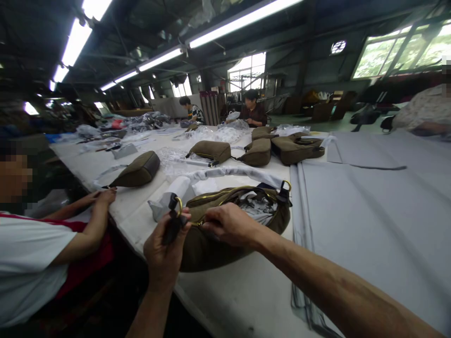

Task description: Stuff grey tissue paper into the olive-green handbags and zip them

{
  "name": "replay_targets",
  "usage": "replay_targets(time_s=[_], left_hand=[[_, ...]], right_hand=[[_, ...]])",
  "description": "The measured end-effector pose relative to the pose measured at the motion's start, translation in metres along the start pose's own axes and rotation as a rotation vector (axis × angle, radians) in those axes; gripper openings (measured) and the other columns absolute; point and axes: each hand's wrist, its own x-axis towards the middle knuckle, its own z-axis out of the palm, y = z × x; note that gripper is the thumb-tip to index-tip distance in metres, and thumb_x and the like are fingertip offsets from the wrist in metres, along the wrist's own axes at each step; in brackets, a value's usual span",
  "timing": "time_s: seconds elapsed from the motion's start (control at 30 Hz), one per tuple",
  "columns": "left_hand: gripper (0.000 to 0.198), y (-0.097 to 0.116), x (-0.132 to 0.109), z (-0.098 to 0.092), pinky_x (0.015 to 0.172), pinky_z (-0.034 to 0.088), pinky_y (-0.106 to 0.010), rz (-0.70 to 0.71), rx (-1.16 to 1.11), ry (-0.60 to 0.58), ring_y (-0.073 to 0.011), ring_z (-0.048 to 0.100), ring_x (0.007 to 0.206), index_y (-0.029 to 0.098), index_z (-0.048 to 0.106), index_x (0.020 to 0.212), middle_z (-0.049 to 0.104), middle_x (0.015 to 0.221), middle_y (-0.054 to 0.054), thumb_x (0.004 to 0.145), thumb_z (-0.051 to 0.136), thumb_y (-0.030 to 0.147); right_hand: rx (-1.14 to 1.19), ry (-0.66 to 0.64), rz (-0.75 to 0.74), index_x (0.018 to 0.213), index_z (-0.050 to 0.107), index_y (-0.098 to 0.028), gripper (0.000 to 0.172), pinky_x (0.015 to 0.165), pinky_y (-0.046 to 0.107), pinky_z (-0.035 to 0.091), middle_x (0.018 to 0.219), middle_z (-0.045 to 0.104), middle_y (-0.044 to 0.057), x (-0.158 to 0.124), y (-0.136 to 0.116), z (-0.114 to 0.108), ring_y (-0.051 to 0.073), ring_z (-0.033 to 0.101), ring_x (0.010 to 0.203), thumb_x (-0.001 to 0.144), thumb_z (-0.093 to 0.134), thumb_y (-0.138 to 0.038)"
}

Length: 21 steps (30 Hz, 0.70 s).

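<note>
An olive-green handbag (225, 244) lies on the white table (246, 295) right in front of me, its gold zip open and crumpled paper stuffing showing inside. My left hand (164, 249) is closed around the bag's left end, pinching the black strap tab by a gold ring (179, 203). My right hand (229, 225) is closed on the zip pull at that same end, fingers pinched on the bag's top edge. A white-wrapped handle (232, 172) arches over the bag.
Several more olive bags (139, 171) (211, 151) (298, 148) and plastic wrapping lie further up the table. A person in a white and red shirt (31, 263) leans on the table at my left. Grey fabric (369, 211) covers the right side. Two people sit at the far end.
</note>
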Motion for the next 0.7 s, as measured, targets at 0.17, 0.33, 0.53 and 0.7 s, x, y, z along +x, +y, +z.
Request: replay_targets(time_s=[0.17,0.33,0.53,0.7], left_hand=[[0.024,-0.007,-0.044,-0.001,0.098,0.038,-0.031,0.183,0.209,-0.145,-0.0220,0.060,0.098,0.025,0.065,0.098,0.068,0.098,-0.002,0.073,0.069,0.024],[0.032,-0.010,-0.096,0.004,0.098,0.035,-0.034,0.544,0.247,-0.362,-0.0238,0.062,0.096,0.022,0.061,0.104,0.069,0.096,-0.005,0.073,0.061,0.013],[0.017,0.001,-0.124,0.010,0.103,0.025,-0.047,0.697,0.457,-0.452,-0.0298,0.053,0.116,0.022,0.063,0.094,0.068,0.107,-0.010,0.078,0.059,0.021],[0.011,-0.007,-0.148,0.024,0.109,0.020,-0.051,0.778,0.327,-0.447,-0.0244,0.063,0.100,0.025,0.063,0.089,0.073,0.088,-0.005,0.087,0.052,0.026]], right_hand=[[-0.039,-0.038,0.048,0.074,0.061,-0.018,0.008,0.054,0.021,0.029,0.063,0.058,-0.001,-0.032,0.025,0.024,0.011,0.050,0.059,0.079,0.058,-0.024],[0.026,0.003,0.082,0.076,0.061,-0.018,0.007,0.056,0.020,0.035,0.069,0.061,0.000,-0.095,0.038,0.045,0.012,0.054,0.063,0.080,0.055,-0.018],[-0.318,0.375,0.036,0.099,0.061,-0.014,0.021,0.087,0.037,0.043,0.104,0.061,0.012,-0.148,0.061,0.024,0.024,0.053,0.098,0.089,0.045,-0.022],[-0.507,0.280,0.168,0.115,0.057,-0.011,0.033,0.093,0.046,0.040,0.113,0.059,0.017,-0.135,0.098,0.029,0.030,0.051,0.107,0.083,0.050,-0.016]])
